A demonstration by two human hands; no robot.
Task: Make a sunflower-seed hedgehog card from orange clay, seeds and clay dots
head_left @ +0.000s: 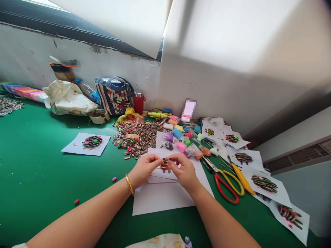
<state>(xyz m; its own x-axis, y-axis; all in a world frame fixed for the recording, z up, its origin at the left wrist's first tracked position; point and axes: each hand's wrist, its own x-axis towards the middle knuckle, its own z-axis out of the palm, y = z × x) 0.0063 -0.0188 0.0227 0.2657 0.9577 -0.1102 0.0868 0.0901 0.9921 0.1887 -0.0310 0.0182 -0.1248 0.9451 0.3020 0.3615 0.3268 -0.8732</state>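
Observation:
Near the middle of the table, my left hand (144, 169) and my right hand (184, 170) meet over white paper (165, 198). Between their fingertips is a small figure of striped sunflower seeds with an orange base (165, 166). The left fingers pinch its left side, and the right thumb and fingers close on its upper right. Which seed each hand grips is too small to tell. A gold bangle circles my left wrist. Just beyond the hands lies a heap of striped seeds (141, 137) with coloured bits, beside bagged lumps of coloured clay (181, 147).
Red and yellow scissors (229, 184) and a yellow cutter (242, 178) lie at the right. Papers with seed figures (284, 193) line the right edge; another card (97, 150) sits left. Bags (115, 96) and a red flask (138, 103) stand by the wall.

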